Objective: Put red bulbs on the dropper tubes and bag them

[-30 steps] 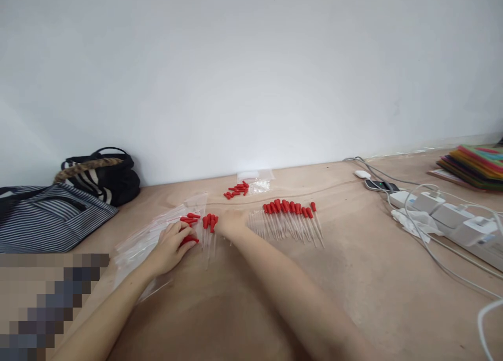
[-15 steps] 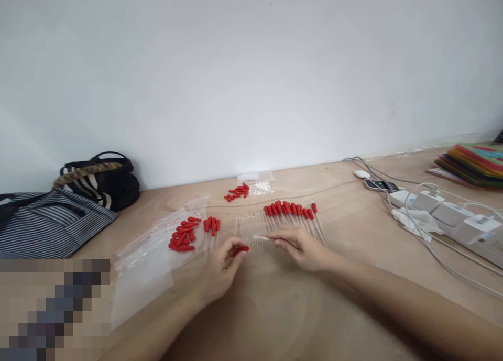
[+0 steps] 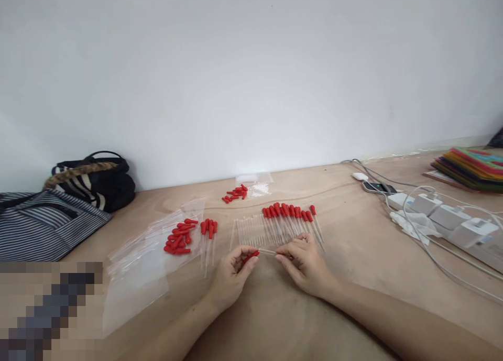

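Observation:
Between thumb and fingers, my left hand point(image 3: 234, 273) pinches a red rubber dropper bulb point(image 3: 251, 256). My right hand point(image 3: 303, 262) is closed on a thin clear glass tube point(image 3: 267, 251), whose end meets the bulb's mouth; I cannot tell whether it is inside. Just beyond my hands lies a row of bare glass tubes point(image 3: 248, 230). To its right are droppers with red bulbs fitted point(image 3: 288, 214). Several more fitted droppers point(image 3: 209, 229) lie left of the row. Loose red bulbs point(image 3: 179, 238) rest on clear plastic bags point(image 3: 135, 277) at the left.
Near the wall are smaller red pieces point(image 3: 236, 193) beside a small clear bag point(image 3: 257, 185). White chargers point(image 3: 450, 214) with cables and a crumpled tissue point(image 3: 416, 225) are at the right. Coloured sheets point(image 3: 467, 167) lie far right. A striped bag point(image 3: 51, 219) sits at the left.
My right hand has drawn nearer with the glass tube, and its end now meets the red bulb in my left hand. Both hands are slightly lower in view.

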### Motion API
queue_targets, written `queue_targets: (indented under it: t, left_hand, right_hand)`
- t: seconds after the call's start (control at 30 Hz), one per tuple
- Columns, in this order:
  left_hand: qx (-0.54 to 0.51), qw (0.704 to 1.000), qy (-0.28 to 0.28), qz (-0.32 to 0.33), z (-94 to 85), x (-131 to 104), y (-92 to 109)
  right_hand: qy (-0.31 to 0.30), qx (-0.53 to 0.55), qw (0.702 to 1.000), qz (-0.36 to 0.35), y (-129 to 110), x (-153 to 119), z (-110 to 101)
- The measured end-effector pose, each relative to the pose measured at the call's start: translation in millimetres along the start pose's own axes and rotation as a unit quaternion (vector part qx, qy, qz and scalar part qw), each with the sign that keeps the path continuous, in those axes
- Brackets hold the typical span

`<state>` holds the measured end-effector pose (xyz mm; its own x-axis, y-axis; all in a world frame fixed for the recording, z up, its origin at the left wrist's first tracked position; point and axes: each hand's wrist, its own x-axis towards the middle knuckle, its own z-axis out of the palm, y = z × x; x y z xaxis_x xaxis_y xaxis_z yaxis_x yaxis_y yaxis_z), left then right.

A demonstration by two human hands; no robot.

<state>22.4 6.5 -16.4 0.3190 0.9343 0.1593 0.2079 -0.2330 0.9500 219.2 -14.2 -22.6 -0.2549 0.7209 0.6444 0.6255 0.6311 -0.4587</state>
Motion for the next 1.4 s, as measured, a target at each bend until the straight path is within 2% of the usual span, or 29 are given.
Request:
queue_targets:
  t: [0.27,0.47,0.8,0.97,1.07,1.2,1.4]
  left_hand:
    - [0.005,0.999,0.031,0.007,1.9,2,3]
    - [0.042,0.997,0.064,0.022,-0.7,2,-3]
    - [0.047,0.995,0.066,0.062,-3.8,-6,-9]
    - [0.061,0.994,0.045,0.076,-5.3,-9,-8]
    - [0.073,0.992,0.027,0.095,-6.0,-9,-4]
    - [0.080,0.990,0.020,0.117,-4.9,-8,4]
    - [0.104,0.984,-0.006,0.142,-1.4,-9,8]
  right_hand:
    - [0.001,-0.016,0.999,-0.052,-8,0,2]
    - [0.019,-0.009,0.996,-0.087,-10,0,5]
    - [0.008,-0.074,0.985,-0.159,-16,2,-5]
    - [0.016,-0.112,0.969,-0.219,-15,4,-8]
    - [0.000,-0.122,0.962,-0.246,-14,7,-13]
    - [-0.023,-0.121,0.959,-0.257,-11,9,-18]
    - [-0.016,-0.111,0.966,-0.235,-3,6,-13]
